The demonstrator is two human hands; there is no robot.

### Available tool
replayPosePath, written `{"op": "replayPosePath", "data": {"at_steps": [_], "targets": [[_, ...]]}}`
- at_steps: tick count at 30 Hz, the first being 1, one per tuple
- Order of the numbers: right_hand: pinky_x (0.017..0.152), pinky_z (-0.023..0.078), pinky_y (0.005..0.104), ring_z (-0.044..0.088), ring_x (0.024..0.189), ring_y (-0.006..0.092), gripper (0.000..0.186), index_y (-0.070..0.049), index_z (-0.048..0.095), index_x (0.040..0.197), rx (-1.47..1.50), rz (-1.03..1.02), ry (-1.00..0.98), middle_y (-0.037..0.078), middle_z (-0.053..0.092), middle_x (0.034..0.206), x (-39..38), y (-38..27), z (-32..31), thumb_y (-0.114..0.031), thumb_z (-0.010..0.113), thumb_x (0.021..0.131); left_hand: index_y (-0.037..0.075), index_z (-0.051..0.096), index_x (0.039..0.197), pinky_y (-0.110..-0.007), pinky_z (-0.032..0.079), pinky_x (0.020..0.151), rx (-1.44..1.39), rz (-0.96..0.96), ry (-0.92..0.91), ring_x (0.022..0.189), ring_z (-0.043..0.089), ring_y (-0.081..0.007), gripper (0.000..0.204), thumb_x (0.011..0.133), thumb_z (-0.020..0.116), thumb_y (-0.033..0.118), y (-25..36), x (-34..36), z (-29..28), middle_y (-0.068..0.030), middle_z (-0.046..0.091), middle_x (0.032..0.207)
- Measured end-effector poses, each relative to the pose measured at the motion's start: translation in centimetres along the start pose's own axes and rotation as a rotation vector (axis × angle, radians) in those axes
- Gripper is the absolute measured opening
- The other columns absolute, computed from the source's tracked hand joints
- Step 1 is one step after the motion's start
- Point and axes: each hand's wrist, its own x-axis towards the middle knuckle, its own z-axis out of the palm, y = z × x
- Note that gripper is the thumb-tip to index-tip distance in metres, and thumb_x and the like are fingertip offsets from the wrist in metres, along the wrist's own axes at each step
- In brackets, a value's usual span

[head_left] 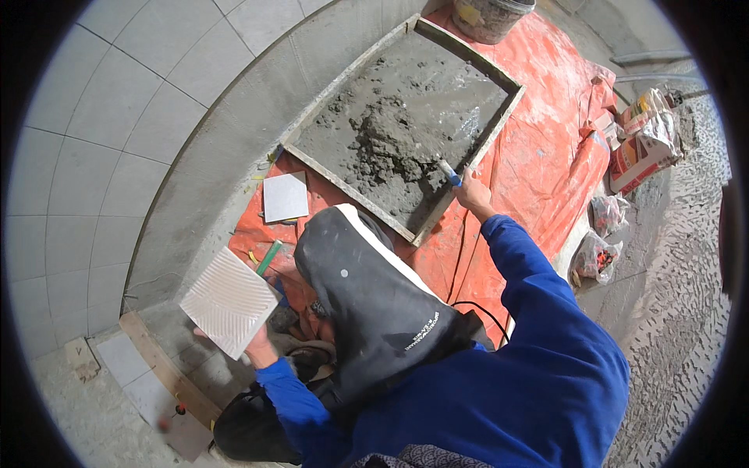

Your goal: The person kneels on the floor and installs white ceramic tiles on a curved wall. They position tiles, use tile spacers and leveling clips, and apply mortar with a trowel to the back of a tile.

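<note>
My left hand (pixel 261 349) holds a square tile (pixel 228 303) from below, its pale ridged back turned up. Most of the fingers are hidden under it. With my right hand (pixel 473 193) I grip a trowel (pixel 448 170) by its blue handle, over the right edge of a shallow mixing tray (pixel 488 129). Its blade cannot be made out against the wet grey mortar (pixel 394 140), which is heaped in the tray's middle. Another pale square tile (pixel 285 196) lies just outside the tray's near left corner.
An orange tarp (pixel 538 148) spreads under the tray. A mortar-stained bucket (pixel 491 17) stands behind it. Bags (pixel 644 148) and plastic sacks (pixel 599 256) lie at the right. A tiled wall (pixel 117 117) curves along the left, with a wooden board (pixel 168 370) at its foot. A green-handled tool (pixel 270 257) lies near my knee.
</note>
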Motion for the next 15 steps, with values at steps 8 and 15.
{"op": "replayPosePath", "data": {"at_steps": [8,15], "targets": [[0.046,0.051,0.0393,0.066,0.059,0.0245,0.032,-0.001,0.053,0.111,0.549,0.052,-0.302,0.015,0.063,0.077,-1.9,-3.4,-5.5,-0.018,0.06,0.085,0.019,0.027,0.152,-0.075,0.007,0.107,-0.09,-0.127,0.037,0.143,0.019,-0.0411,0.092,0.083,0.034,0.08,0.4,-1.7,-1.4,-0.0111,0.022,0.158],[0.054,0.052,0.0412,0.066,0.062,0.0287,0.05,-0.005,0.045,0.136,0.518,-0.135,-0.125,0.02,0.064,0.078,-7.0,-3.3,-4.8,-0.022,0.058,0.091,0.018,0.027,0.152,-0.078,0.009,0.105,-0.054,-0.269,-0.613,0.142,0.019,-0.0439,0.094,0.082,0.034,0.081,0.2,-1.3,-2.2,-0.012,0.021,0.158]]}}
